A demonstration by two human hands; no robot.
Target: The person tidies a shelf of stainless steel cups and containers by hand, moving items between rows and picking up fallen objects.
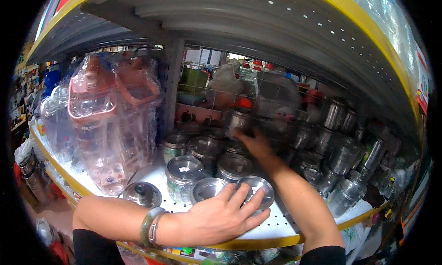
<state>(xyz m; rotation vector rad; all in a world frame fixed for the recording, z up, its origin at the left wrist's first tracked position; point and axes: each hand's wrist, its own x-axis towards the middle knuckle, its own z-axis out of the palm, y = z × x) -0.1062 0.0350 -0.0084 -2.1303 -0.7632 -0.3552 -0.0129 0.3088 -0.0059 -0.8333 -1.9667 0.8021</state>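
My left hand (221, 216) lies flat near the front edge of the white shelf (276, 226), its fingers spread over two small steel lids (255, 191). A green bangle sits on that wrist. My right hand (252, 143) reaches deep into the shelf, blurred by motion, fingers at a steel canister (237, 121) among stacked steel containers with lids (184, 173). Whether it grips the canister I cannot tell.
Large pink-topped clear plastic bottles in wrap (99, 127) stand at the left. Steel jars and cups (343, 157) crowd the right. A loose steel lid (142, 193) lies at the front. A grey perforated shelf with a yellow edge (276, 21) hangs overhead. A wire grid backs the shelf.
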